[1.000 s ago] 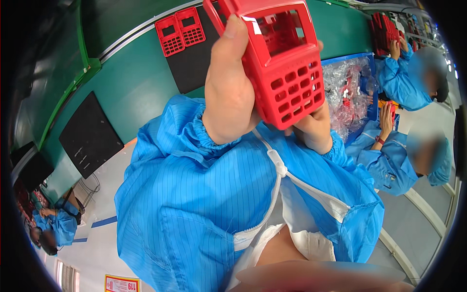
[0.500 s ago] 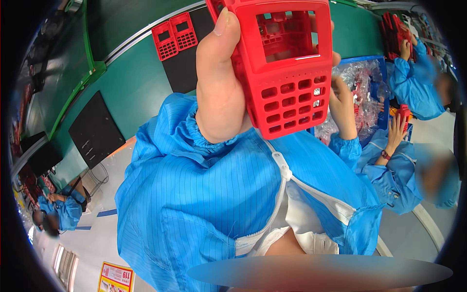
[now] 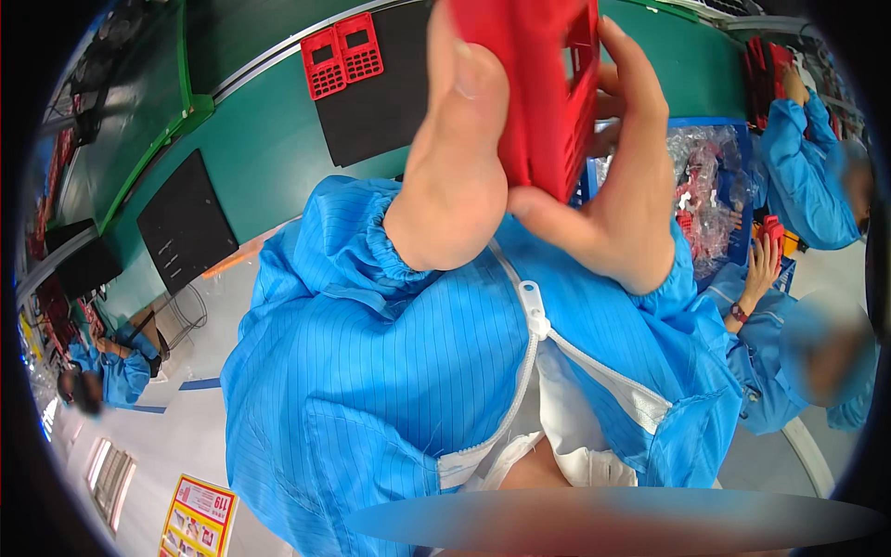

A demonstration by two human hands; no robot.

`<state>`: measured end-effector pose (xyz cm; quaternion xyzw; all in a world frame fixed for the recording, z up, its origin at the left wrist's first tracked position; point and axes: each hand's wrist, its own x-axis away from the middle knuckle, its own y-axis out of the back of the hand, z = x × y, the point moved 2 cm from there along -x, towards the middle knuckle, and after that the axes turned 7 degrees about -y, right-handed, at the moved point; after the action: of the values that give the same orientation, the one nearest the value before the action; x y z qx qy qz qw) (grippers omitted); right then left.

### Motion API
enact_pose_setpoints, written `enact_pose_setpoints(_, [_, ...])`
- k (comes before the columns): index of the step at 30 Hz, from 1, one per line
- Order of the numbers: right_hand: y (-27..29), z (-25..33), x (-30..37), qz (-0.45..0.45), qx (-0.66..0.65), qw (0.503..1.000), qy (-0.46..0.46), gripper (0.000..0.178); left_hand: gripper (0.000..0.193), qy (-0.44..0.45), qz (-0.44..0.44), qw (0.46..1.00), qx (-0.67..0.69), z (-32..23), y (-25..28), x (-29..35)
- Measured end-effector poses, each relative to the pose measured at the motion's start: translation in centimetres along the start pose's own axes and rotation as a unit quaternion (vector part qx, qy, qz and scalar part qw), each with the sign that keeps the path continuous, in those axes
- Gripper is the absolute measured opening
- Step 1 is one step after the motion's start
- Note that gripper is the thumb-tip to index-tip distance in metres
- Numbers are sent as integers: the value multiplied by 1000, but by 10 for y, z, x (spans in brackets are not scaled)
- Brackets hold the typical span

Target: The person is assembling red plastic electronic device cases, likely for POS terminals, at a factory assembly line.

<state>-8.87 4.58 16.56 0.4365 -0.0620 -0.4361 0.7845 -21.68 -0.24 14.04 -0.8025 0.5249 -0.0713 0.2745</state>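
Note:
A red plastic keypad housing [image 3: 536,102] is held up close at the top middle, turned so its long side edge faces me and its window and key holes are seen at a slant on the right. My left hand [image 3: 461,158] grips its left side, thumb along the edge. Around the right side and lower end, my right hand [image 3: 620,176] is closed, its thumb at the bottom corner and fingers behind the upper part. Part of the fingers of both hands is hidden behind the housing.
Two more red housings [image 3: 342,56] lie at the top of a black mat [image 3: 367,116] on the green bench [image 3: 269,153]. A blue crate [image 3: 742,176] holds red parts in clear plastic wrap. Co-workers in blue sit at right and far left. A black panel [image 3: 188,227] stands at left.
The housing has been turned from front-facing to edge-on. My right hand has come forward and closed on its right side and lower end; my left hand still holds on.

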Motion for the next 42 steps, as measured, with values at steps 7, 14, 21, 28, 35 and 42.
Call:
enact_pose_setpoints(7, [-20, -11, 14, 23, -487, 863, -134, 88, 47, 86, 59, 993, 56, -4, 7, -4])
enact_pose_setpoints(14, [-16, -19, 21, -44, -528, 842, -98, 86, 37, 152, 2, 987, 51, -21, 12, 4])
enact_pose_setpoints(21, [-2, -36, 32, -123, -505, 846, -117, 99, 47, 110, 76, 976, 171, -23, 34, 1])
enact_pose_setpoints(28, [-19, -24, 27, 35, -678, 731, -59, 95, 40, -21, 39, 987, 157, -8, 22, 9])
enact_pose_setpoints(35, [-61, -66, 1, 133, -616, 759, -164, 82, 41, -9, -26, 996, 87, 41, 51, 16])
enact_pose_setpoints(42, [-127, -180, -35, 43, -330, 859, -388, 57, 34, -187, 116, 875, -432, 136, 137, -54])
